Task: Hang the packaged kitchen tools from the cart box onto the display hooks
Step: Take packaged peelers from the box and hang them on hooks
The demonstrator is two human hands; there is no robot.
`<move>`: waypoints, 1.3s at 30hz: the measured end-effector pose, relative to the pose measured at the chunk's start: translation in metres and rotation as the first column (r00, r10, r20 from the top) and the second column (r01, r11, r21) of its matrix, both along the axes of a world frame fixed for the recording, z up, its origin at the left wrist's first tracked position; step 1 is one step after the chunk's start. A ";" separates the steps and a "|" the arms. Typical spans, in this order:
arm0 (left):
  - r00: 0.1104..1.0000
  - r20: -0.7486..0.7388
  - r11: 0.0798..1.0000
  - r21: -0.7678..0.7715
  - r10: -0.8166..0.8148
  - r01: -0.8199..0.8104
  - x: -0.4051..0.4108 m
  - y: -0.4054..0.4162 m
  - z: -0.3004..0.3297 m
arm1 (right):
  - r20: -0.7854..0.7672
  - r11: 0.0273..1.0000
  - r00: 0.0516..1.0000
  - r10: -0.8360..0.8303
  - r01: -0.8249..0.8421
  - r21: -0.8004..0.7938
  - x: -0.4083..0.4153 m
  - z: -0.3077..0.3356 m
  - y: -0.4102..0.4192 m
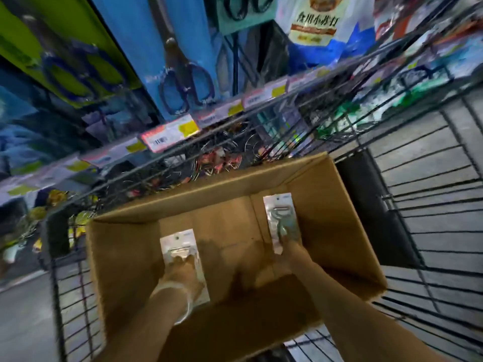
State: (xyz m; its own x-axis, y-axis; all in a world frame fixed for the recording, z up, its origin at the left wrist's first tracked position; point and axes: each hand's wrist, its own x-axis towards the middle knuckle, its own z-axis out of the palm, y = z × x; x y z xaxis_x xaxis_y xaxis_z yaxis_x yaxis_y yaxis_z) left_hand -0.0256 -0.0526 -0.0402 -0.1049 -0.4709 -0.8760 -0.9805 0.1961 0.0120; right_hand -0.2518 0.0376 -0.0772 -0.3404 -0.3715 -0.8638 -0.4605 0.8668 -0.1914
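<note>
Down in the cardboard box point(339, 231) on the cart, left hand point(181, 273) grips one packaged peeler point(180, 246), right hand point(290, 248) pinches another point(281, 218); pickup step, next lift both to the far hooks.

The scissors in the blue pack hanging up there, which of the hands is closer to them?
Left, by a little. The left hand holds a peeler pack almost straight below the blue scissors pack; the right hand holds another peeler pack off to their right. Both are down in the box.

Two bare forearms, no sleeves, pale translucent bangle point(180, 301) on left wrist
</note>
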 end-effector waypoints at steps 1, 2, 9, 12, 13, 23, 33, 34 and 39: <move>1.000 0.001 1.000 0.006 0.026 -0.026 0.004 0.000 -0.009 | 0.004 0.998 0.999 -0.054 0.054 0.020 -0.002 -0.010 0.000; 0.998 0.004 0.998 0.012 0.056 -0.056 0.007 0.000 -0.016 | -0.011 0.995 0.995 -0.095 0.095 0.031 -0.004 -0.018 0.002; 0.953 0.045 0.954 -0.028 0.300 -0.299 0.018 0.009 -0.068 | -0.119 0.985 0.979 -0.163 0.169 0.041 -0.019 -0.075 0.001; 0.896 0.065 0.898 -0.065 0.438 -0.435 0.028 0.012 -0.089 | -0.097 0.964 0.960 -0.263 0.265 0.006 -0.020 -0.094 -0.001; 0.870 0.057 0.871 -0.071 0.490 -0.486 0.031 0.013 -0.095 | -0.112 0.957 0.951 -0.288 0.290 -0.007 -0.018 -0.101 -0.001; 0.689 -0.083 0.664 -0.206 0.720 -0.719 0.040 0.027 -0.121 | -0.296 0.935 0.893 -0.340 0.353 -0.009 0.014 -0.120 -0.011; 0.615 -0.008 0.585 -0.297 0.789 -0.755 0.038 0.029 -0.126 | -0.066 0.969 0.967 -0.246 0.244 -0.041 0.037 -0.112 -0.011; 0.610 -0.016 0.582 -0.285 0.792 -0.762 0.036 0.028 -0.123 | -0.035 0.970 0.969 -0.243 0.243 -0.017 0.040 -0.111 -0.010; 0.468 -0.173 0.449 -0.138 0.867 -0.883 0.021 0.025 -0.098 | 0.053 0.987 0.985 -0.164 0.163 0.008 0.052 -0.095 -0.010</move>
